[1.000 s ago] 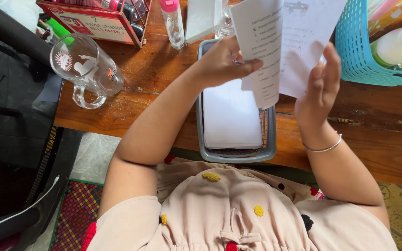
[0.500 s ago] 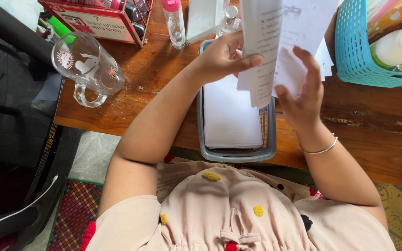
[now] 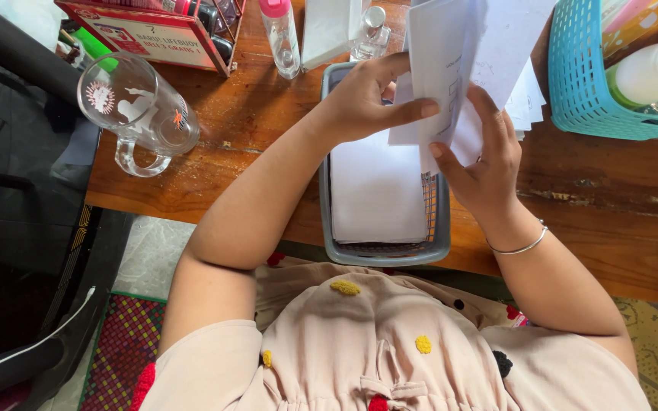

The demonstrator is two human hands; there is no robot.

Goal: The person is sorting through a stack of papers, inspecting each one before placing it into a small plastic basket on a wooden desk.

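White printed paper sheets (image 3: 451,53), a loose sheaf folded over on itself, are held up above the grey plastic mesh tray (image 3: 442,228) on the brown wooden bench (image 3: 268,129). Her left hand (image 3: 367,95) pinches the sheaf's left edge, thumb across the front; her right hand (image 3: 485,164) grips it from below, fingers spread behind the fold. To my eye the fold goes best with the edges squared before the crease is pressed, both hands staying close to it. I count two hands, one tray with a white stack (image 3: 375,190) lying in it, one clear glass mug (image 3: 135,106) far left, one turquoise plastic basket (image 3: 595,76) far right, and one pink-capped clear bottle (image 3: 279,34); how many sheets she holds I cannot tell
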